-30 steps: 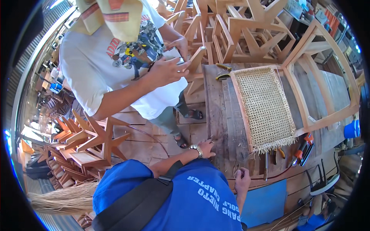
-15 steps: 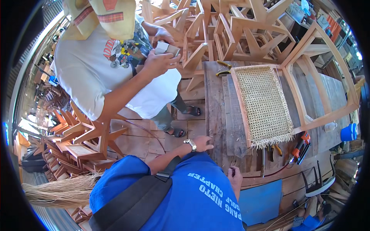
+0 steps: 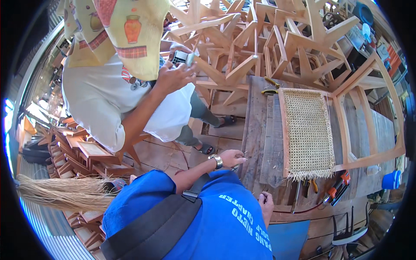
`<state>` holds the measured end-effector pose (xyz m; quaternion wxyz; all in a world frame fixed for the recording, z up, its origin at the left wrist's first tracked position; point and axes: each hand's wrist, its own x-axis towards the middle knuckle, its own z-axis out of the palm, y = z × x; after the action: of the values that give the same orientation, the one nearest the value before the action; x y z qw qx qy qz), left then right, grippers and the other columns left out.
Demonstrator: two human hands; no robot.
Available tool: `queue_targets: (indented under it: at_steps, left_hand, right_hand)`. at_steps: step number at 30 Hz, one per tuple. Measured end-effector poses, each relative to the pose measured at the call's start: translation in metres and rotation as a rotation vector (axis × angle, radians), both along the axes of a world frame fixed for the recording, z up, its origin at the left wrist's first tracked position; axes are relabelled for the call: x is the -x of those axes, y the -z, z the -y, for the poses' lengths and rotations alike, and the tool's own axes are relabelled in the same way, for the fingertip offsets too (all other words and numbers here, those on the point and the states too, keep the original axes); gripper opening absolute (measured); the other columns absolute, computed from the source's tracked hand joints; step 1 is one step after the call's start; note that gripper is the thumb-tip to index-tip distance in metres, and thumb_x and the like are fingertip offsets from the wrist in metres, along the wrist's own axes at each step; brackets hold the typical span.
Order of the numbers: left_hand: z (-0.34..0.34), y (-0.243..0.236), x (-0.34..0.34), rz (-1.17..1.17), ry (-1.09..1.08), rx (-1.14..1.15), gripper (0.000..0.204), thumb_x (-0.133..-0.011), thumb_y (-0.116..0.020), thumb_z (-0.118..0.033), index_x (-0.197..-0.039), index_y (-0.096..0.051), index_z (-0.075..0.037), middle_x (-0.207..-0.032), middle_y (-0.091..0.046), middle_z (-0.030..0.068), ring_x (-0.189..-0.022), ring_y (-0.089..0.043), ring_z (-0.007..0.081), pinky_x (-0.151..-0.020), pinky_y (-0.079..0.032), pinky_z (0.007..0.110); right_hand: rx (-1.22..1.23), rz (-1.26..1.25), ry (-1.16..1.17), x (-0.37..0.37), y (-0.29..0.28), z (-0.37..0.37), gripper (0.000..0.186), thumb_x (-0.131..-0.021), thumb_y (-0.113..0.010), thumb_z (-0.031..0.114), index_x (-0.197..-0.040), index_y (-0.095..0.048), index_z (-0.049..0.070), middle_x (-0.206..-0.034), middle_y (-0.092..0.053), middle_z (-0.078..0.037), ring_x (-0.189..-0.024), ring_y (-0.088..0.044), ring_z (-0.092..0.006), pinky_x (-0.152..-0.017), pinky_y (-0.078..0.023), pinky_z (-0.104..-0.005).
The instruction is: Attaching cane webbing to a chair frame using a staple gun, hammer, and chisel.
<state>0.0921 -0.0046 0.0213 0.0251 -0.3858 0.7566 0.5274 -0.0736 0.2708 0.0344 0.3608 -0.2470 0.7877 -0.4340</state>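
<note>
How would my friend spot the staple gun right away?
Find the wooden workbench, then the woven cane panel on it. The staple gun lies just off the panel's bottom-right corner in the picture. Unlike the slim hand tools to its left, it's chunky, orange and black.

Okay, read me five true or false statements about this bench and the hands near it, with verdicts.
1. A watch is on the left hand's wrist. True.
2. The right hand holds the orange tool. False: the orange tool lies on the bench, apart from the right hand.
3. The woven cane has a frayed near edge. True.
4. The blue bucket is left of the cane. False: it is to the right.
5. Pliers lie near the cane's far left corner. True.
</note>
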Motion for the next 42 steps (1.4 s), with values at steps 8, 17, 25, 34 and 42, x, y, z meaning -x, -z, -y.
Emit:
queue_targets:
  at_steps: [8, 17, 25, 34, 42]
  left_hand:
    - [-0.003, 0.016, -0.009, -0.167, -0.249, -0.052, 0.057, -0.094, -0.065, -0.047, -0.122, -0.065, 0.002, -0.111, -0.073, 0.0191, -0.101, -0.070, 0.0266, -0.091, -0.053, 0.037]
    - [-0.005, 0.015, -0.020, -0.290, -0.521, -0.226, 0.041, -0.098, -0.066, -0.035, -0.119, -0.065, 0.000, -0.098, -0.070, 0.0044, -0.086, -0.065, 0.0118, -0.077, -0.054, 0.028]
    - [0.006, 0.002, -0.027, -0.340, -0.712, -0.440, 0.032, -0.098, -0.066, -0.034, -0.114, -0.064, -0.006, -0.100, -0.070, 0.0017, -0.085, -0.067, 0.0113, -0.074, -0.054, 0.028]
    - [0.003, -0.024, -0.027, -0.475, -0.840, -0.783, 0.024, -0.101, -0.062, -0.034, -0.109, -0.064, -0.011, -0.104, -0.070, 0.0039, -0.091, -0.069, 0.0162, -0.078, -0.056, 0.033]
    - [0.023, -0.081, -0.024, -0.372, -0.521, -0.371, 0.036, -0.101, -0.062, -0.034, -0.122, -0.061, -0.004, -0.107, -0.070, 0.0032, -0.091, -0.066, 0.0097, -0.076, -0.054, 0.024]
  right_hand:
    - [-0.019, -0.007, -0.029, 0.003, 0.010, 0.001, 0.021, -0.098, -0.063, 0.015, -0.112, -0.063, -0.001, -0.085, -0.066, -0.007, -0.075, -0.061, -0.0131, -0.069, -0.051, -0.0300]
    - [-0.048, 0.099, -0.024, -0.002, 0.011, -0.002, 0.024, -0.098, -0.064, 0.018, -0.112, -0.065, -0.001, -0.091, -0.070, -0.012, -0.081, -0.065, -0.0186, -0.073, -0.053, -0.0342]
    - [-0.053, 0.121, -0.009, -0.002, 0.004, -0.007, 0.023, -0.098, -0.063, 0.017, -0.114, -0.065, 0.000, -0.089, -0.069, -0.011, -0.079, -0.065, -0.0167, -0.072, -0.053, -0.0326]
    - [-0.034, 0.088, -0.041, -0.003, 0.016, -0.012, 0.024, -0.098, -0.063, 0.018, -0.113, -0.064, -0.001, -0.093, -0.069, -0.011, -0.082, -0.064, -0.0163, -0.073, -0.053, -0.0314]
    - [-0.012, 0.125, -0.033, -0.005, 0.019, -0.011, 0.024, -0.099, -0.063, 0.018, -0.113, -0.064, -0.001, -0.090, -0.068, -0.010, -0.078, -0.064, -0.0149, -0.070, -0.053, -0.0312]
